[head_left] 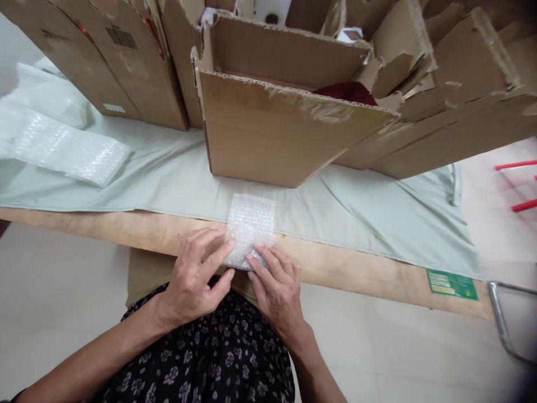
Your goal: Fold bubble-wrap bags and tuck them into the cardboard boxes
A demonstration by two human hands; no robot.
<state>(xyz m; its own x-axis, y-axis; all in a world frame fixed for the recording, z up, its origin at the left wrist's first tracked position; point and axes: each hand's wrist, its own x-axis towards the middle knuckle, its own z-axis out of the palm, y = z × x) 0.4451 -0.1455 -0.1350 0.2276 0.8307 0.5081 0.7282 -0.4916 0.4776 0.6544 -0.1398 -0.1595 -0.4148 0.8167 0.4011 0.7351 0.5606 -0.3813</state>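
Note:
A small piece of bubble wrap (252, 215) lies across the table's near edge, partly on the pale green cloth. My left hand (195, 277) holds its near left corner, with the fingertips on top and the thumb low by the edge. On the near right side, my right hand (274, 277) presses its curled fingers on the wrap, its thumb at the near edge. The near end looks folded or bunched between both hands. Whether anything lies inside the wrap I cannot tell.
Tall cut-open cardboard boxes (268, 129) stand in a row just beyond the wrap, with a dark red item (348, 92) in one. More bubble wrap (71, 145) lies at the left on the cloth (176, 162). A metal frame (501, 324) stands at the right.

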